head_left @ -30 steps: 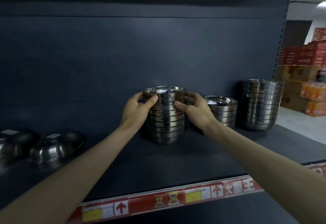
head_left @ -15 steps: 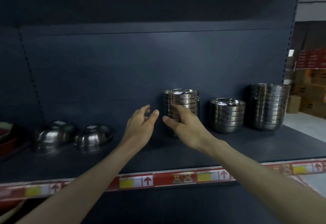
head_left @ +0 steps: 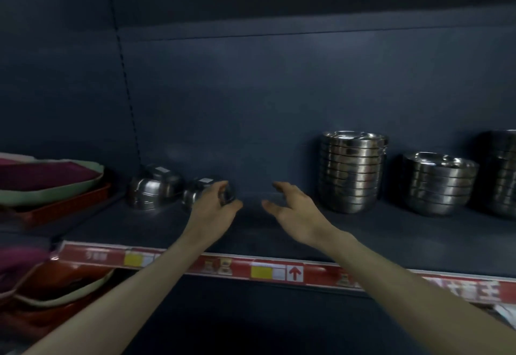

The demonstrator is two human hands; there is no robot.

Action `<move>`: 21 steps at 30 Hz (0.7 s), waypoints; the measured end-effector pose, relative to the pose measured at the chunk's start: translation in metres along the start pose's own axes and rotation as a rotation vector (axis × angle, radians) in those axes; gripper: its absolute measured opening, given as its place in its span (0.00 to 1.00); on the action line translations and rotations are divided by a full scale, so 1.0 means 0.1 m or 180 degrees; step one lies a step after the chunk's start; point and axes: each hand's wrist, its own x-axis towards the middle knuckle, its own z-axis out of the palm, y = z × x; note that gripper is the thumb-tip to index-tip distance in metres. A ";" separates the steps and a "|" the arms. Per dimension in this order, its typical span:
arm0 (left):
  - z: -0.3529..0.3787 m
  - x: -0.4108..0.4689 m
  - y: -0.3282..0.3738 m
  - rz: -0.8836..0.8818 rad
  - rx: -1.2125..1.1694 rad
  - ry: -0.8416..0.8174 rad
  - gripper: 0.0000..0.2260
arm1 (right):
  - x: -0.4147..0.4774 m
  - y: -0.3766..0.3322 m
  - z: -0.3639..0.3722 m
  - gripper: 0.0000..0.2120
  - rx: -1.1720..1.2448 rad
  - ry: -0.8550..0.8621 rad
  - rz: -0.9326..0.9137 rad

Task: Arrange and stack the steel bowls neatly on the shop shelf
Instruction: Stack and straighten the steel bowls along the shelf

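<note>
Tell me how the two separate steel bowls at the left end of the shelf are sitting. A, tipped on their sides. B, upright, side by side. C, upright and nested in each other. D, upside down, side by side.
D: the far-left bowl and the bowl beside it both rest base up with a sticker on top, next to each other, by the left hand.

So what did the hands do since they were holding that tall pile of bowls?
Both hands let go of the tall stack and moved left. The left hand now reaches the nearer upside-down bowl; the right hand hovers open beside it. The tall stack, the shorter stack and the far upside-down bowl stayed put.
</note>
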 end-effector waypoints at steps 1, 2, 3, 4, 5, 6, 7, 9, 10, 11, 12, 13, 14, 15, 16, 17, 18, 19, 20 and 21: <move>-0.04 0.04 -0.10 -0.0049 0.0060 0.0012 0.13 | 0.06 0.01 0.09 0.33 -0.0034 -0.0045 0.0032; -0.08 0.10 -0.20 -0.0103 0.0098 0.0069 0.13 | 0.11 0.03 0.17 0.33 -0.0076 -0.0095 0.0057; -0.11 0.15 -0.31 -0.0159 0.0143 0.0144 0.12 | 0.17 0.05 0.26 0.33 -0.0102 -0.0146 0.0075; -0.13 0.19 -0.41 -0.0154 0.0138 0.0189 0.14 | 0.24 0.06 0.34 0.33 -0.0104 -0.0210 0.0098; -0.16 0.23 -0.49 -0.0110 0.0166 0.0216 0.18 | 0.30 0.08 0.42 0.32 -0.0095 -0.0278 0.0114; -0.19 0.29 -0.58 -0.0087 0.0206 0.0249 0.22 | 0.37 0.09 0.49 0.32 -0.0086 -0.0334 0.0131; -0.21 0.33 -0.62 -0.0118 0.0223 0.0294 0.25 | 0.44 0.09 0.56 0.32 -0.0086 -0.0368 0.0145; -0.24 0.41 -0.68 -0.0171 0.0144 0.0419 0.29 | 0.57 0.10 0.70 0.32 -0.0103 -0.0389 0.0167; -0.25 0.48 -0.73 -0.0174 0.0125 0.0446 0.29 | 0.64 0.10 0.77 0.31 -0.0094 -0.0395 0.0174; -0.25 0.53 -0.76 -0.0203 0.0116 0.0435 0.30 | 0.70 0.09 0.83 0.31 -0.0072 -0.0406 0.0199; -0.25 0.60 -0.80 -0.0222 0.0110 0.0424 0.31 | 0.76 0.09 0.90 0.31 -0.0036 -0.0405 0.0240; -0.25 0.68 -0.86 -0.0261 0.0062 0.0429 0.32 | 0.83 0.09 0.96 0.31 -0.0042 -0.0375 0.0266; -0.25 0.75 -0.90 -0.0310 0.0024 0.0455 0.33 | 0.89 0.09 1.02 0.32 -0.0131 -0.0318 0.0266; -0.25 0.81 -0.91 -0.0374 -0.0029 0.0469 0.38 | 0.95 0.08 1.06 0.33 -0.0314 -0.0249 0.0260; -0.23 0.90 -0.98 -0.0421 -0.0069 0.0458 0.43 | 1.00 0.06 1.10 0.36 -0.0535 -0.0177 0.0258; -0.22 0.96 -1.02 -0.0456 -0.0095 0.0435 0.48 | 1.04 0.04 1.12 0.39 -0.0719 -0.0126 0.0255; -0.21 1.01 -1.05 -0.0484 -0.0115 0.0425 0.51 | 1.09 0.03 1.14 0.43 -0.0827 -0.0110 0.0260; -0.19 1.06 -1.12 -0.0507 -0.0135 0.0414 0.53 | 1.14 0.02 1.16 0.46 -0.0846 -0.0123 0.0286; -0.17 1.08 -1.15 -0.0490 -0.0142 0.0404 0.54 | 1.18 0.02 1.19 0.49 -0.0787 -0.0153 0.0328; -0.16 1.07 -1.16 -0.0490 -0.0137 0.0381 0.54 | 1.21 0.03 1.22 0.51 -0.0705 -0.0189 0.0365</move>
